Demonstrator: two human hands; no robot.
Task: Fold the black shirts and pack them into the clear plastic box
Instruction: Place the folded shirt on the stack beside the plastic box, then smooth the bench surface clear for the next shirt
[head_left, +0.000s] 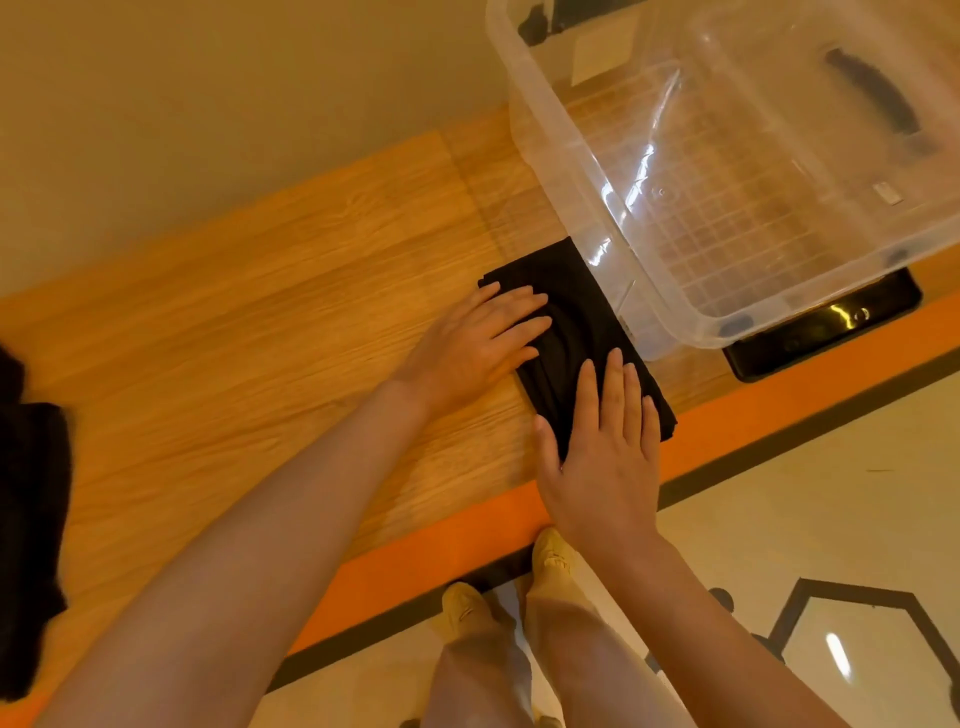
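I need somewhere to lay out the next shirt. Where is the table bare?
Bare wood table lies between the dark cloth pile and the left hand. Crowded: folded black shirt, right hand, clear plastic box.

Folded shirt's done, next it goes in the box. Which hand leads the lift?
Right, probably. The right hand lies flat on the folded black shirt's near end, on the side next to the clear plastic box. The left hand presses the shirt's edge farther from the box, so it would likely only support.
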